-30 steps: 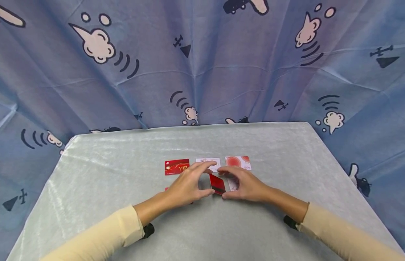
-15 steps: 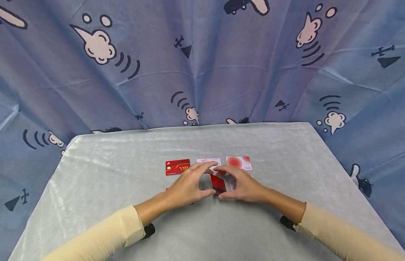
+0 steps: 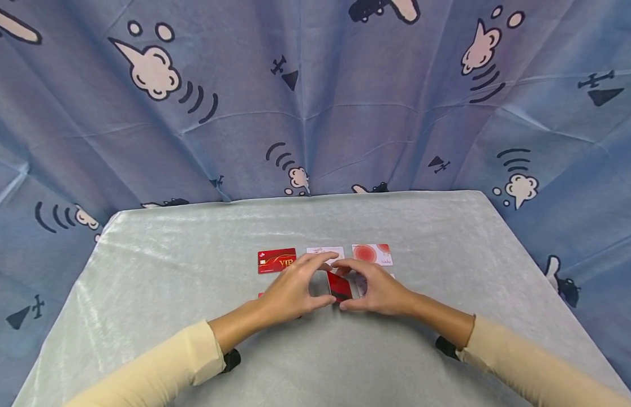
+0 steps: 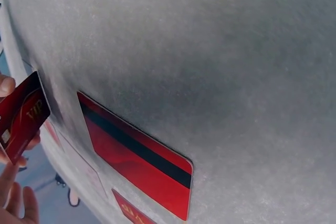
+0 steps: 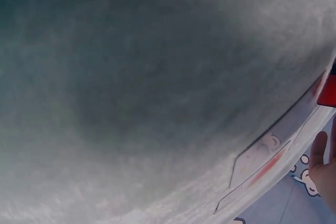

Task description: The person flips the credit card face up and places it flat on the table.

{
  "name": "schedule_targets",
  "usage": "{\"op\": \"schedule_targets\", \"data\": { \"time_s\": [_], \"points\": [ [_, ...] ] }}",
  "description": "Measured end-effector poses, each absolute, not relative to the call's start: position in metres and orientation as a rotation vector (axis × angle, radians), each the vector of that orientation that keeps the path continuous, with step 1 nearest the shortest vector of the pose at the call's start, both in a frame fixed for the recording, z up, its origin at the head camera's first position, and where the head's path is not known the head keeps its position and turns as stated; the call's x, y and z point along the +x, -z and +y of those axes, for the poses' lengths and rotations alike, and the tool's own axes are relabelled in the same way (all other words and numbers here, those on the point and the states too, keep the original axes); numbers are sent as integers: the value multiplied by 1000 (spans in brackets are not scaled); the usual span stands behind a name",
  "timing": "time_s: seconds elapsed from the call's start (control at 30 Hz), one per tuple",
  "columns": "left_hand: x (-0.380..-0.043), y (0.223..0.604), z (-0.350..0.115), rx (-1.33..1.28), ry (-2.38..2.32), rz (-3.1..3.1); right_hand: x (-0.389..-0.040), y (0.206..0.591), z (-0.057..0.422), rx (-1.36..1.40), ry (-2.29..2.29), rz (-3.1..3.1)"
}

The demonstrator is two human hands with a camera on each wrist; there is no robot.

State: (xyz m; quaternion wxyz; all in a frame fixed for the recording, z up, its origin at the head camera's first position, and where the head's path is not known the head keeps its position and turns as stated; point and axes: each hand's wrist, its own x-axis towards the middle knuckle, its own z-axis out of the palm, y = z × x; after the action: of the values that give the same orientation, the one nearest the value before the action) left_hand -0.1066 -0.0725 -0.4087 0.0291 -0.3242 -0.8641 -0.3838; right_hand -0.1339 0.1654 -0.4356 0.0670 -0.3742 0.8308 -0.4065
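Leftward edged the right hand [image 3: 379, 287], and I saw its fingers and the left hand's [image 3: 291, 287] pinch the tilted red card [image 3: 339, 284] between them.

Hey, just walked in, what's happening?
A person's left hand and right hand hold a red card tilted up between them; whether it touches the table is unclear. Behind lie a VIP card, a white card and a circle-patterned card. A second white card is partly hidden by the right hand; another red card lies under the left.
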Motion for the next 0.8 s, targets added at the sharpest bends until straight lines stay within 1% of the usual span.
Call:
{"op": "schedule_targets", "data": {
  "time_s": [0.3,0.67,0.8],
  "points": [
    [-108,412,-78,-919,1242,-2674,-139,429,166,-1140,1198,2534],
    [-109,425,-72,-766,1528,-2801,-140,419,165,-1126,1214,2521],
    [-108,429,-68,-753,1562,-2850,-140,416,163,-1128,1215,2515]
  ]
}}
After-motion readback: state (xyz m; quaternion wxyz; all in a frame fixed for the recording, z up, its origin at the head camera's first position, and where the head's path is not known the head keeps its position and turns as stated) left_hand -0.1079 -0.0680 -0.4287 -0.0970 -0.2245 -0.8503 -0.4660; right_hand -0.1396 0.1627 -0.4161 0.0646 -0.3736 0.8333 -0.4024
